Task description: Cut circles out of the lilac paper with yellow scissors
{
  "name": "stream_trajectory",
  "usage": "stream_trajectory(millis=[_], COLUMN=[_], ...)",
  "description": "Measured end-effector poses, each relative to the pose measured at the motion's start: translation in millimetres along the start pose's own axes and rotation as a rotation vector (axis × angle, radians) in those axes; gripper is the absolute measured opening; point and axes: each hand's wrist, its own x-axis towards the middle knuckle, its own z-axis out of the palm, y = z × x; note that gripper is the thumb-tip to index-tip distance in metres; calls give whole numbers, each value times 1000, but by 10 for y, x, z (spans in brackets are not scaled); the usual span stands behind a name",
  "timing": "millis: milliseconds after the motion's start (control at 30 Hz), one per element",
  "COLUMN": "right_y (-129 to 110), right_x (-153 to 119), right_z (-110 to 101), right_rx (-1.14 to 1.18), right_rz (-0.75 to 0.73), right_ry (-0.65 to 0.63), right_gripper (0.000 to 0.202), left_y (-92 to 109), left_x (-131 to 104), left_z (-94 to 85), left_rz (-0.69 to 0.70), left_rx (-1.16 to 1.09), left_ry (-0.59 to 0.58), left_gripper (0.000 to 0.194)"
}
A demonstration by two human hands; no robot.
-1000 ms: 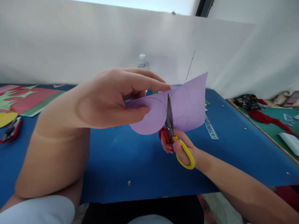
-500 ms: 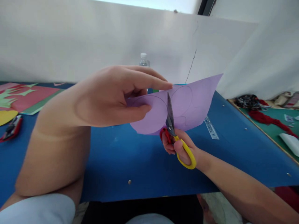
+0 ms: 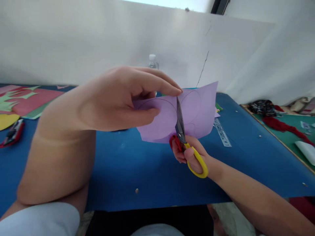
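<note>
My left hand [image 3: 128, 98] grips a sheet of purple paper [image 3: 197, 111], thumb in front and fingers along its upper edge. Round outlines are drawn on the paper in dark line. In my right hand [image 3: 189, 154] is a pair of scissors [image 3: 181, 127] with one yellow and one red handle loop. Their blades point upward against the paper, the tip close below my left fingertips. The blades look nearly closed, and part of the paper lies behind them. Paper and scissors are held above the blue table [image 3: 152, 173].
Red and green paper pieces [image 3: 41, 100], a yellow paper shape [image 3: 8, 121] and a red utility knife [image 3: 14, 132] lie at left. A clear ruler [image 3: 221, 132] lies right of the paper. Behind stands a bottle [image 3: 152, 61]. Red cloth [image 3: 283, 126] lies on a green surface at right.
The right end of the purple paper has swung back and inward, uncovering more of the ruler and some small papers. Both hands and the scissors stay almost in place.
</note>
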Motion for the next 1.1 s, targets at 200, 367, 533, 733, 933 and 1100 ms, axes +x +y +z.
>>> stream_trajectory(millis=[200, 367, 533, 733, 933, 1100], right_y=[22, 36, 31, 17, 46, 64], right_x=[-2, -7, -7, -14, -15, -23], right_z=[0, -17, -33, -17, -43, -41], right_rx=[10, -1, -24, -33, -18, -27], right_rz=[-27, -31, -28, -22, -29, -8], right_ry=[-11, -15, -21, 20, 1, 13], right_gripper=[60, 60, 60, 61, 59, 61], left_y=[-28, -15, 41, 66, 46, 40], left_x=[-7, -24, -21, -17, -31, -43], left_z=[-4, -20, -29, -27, -57, -60], left_rz=[21, -13, -108, -106, -89, -90], left_rx=[-8, -12, -20, -33, -46, -55], left_ry=[-13, -18, -38, -39, -43, -42], left_gripper=[45, 47, 50, 51, 51, 51])
